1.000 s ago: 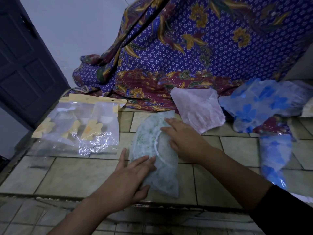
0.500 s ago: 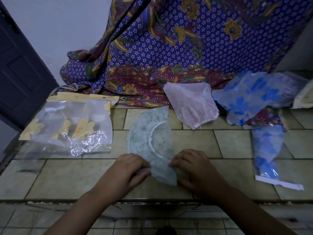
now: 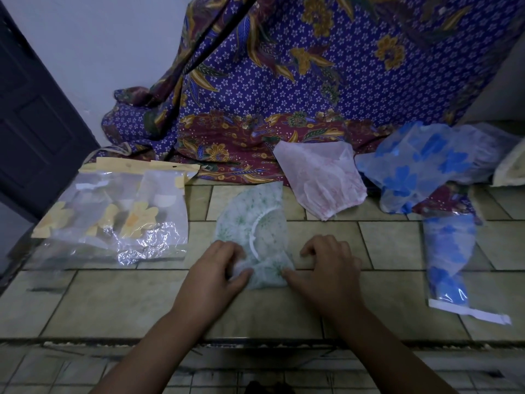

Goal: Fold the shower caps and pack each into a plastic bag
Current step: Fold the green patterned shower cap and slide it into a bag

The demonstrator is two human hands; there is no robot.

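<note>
— Whereabouts of the green shower cap [image 3: 250, 223]?
— Flat on the tiled ledge [image 3: 113, 302], folded to a half round, between the plastic bags [image 3: 113, 217] on the left and the pink cap [image 3: 321, 177] farther back on the right.
— And the left hand [image 3: 216, 274]?
— Curled, pinching the cap's near left edge between thumb and fingers.
— And the right hand [image 3: 326, 268]?
— Thumb tip against the near right corner, fingers curled on the tile just beside; hard to tell whether pinching.
— Off to the right?
— A loose blue cap [image 3: 426, 163] against the patterned cloth [image 3: 312, 81]; nearer, a bagged blue cap [image 3: 449, 251].

Tiled ledge [image 3: 113, 302] — green cap [image 3: 250, 223], pink cap [image 3: 321, 180], blue cap [image 3: 420, 166], plastic bags [image 3: 113, 220], batik cloth [image 3: 241, 146]
</note>
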